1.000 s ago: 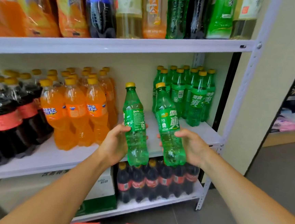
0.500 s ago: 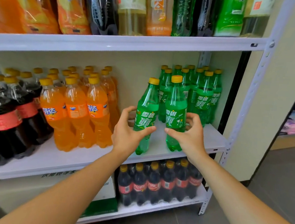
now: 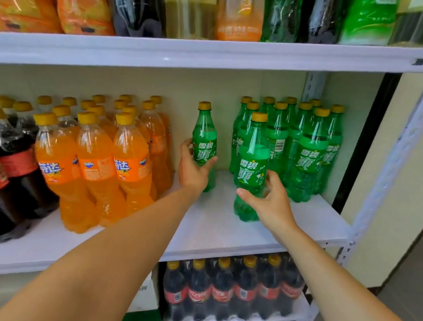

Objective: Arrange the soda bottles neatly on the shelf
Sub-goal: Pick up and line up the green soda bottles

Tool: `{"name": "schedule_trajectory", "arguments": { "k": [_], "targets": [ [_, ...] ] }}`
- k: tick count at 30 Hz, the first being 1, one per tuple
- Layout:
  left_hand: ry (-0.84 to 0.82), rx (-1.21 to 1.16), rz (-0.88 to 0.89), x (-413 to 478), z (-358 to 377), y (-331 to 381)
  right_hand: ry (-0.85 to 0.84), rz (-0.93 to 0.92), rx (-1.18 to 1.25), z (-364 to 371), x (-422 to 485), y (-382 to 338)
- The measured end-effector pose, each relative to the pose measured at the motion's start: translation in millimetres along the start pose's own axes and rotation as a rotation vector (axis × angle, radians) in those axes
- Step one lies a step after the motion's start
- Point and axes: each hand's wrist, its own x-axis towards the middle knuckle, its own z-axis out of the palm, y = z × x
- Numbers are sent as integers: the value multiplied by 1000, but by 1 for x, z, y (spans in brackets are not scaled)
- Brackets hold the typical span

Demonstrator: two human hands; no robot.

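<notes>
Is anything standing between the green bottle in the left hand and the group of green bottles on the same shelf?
Nothing visible. Only bare shelf lies between the bottle in the left hand and the green group. The second bottle, in the right hand, stands nearer the front, before the group's left side, outside that gap.

Pretty much everything here is plastic. The lone green bottle (image 3: 204, 136) and the front green bottle (image 3: 252, 159) are see-through tinted plastic, smooth and glossy, with shiny film labels. Their yellow caps (image 3: 259, 117) look like duller plastic. The orange bottles (image 3: 95, 165) are clear glossy plastic too. The cola pack (image 3: 232, 290) down low is wrapped in thin shiny film, and there's the same crinkly glossy wrap on the big packs (image 3: 238, 11) up top. The shelf board (image 3: 225, 228) is white and smooth with a soft sheen, can't tell if it's laminate or painted metal. The upright (image 3: 409, 141) looks like white-painted metal with punched holes. The wall (image 3: 388, 175) is matt cream.
</notes>
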Motion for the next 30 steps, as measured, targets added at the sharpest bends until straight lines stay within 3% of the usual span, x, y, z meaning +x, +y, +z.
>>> {"name": "schedule_trajectory", "arguments": {
  "k": [4,8,12,15,17,19,23,30],
  "targets": [
    [20,41,-41,34,11,-19,-32,10,-86,-2,11,11],
    [13,15,-59,43,9,-29,-65,-6,-10,14,18,12],
    [-39,-88,-156,16,-3,-24,-85,-1,24,36,30,12],
    [48,-197,-275,-29,-22,-16,-103,15,16,51,41,12],
    [87,-50,-241,-59,-41,-11,-139,11,25,63,48,10],
    [19,213,-180,-81,-60,-7,-181,6,22,75,56,8],
    [-365,746,-36,-106,-84,4,-248,-27,-79,94,73,-2],
    [-485,756,70,-113,-97,5,-272,-41,-28,122,80,-6]
  ]
}}
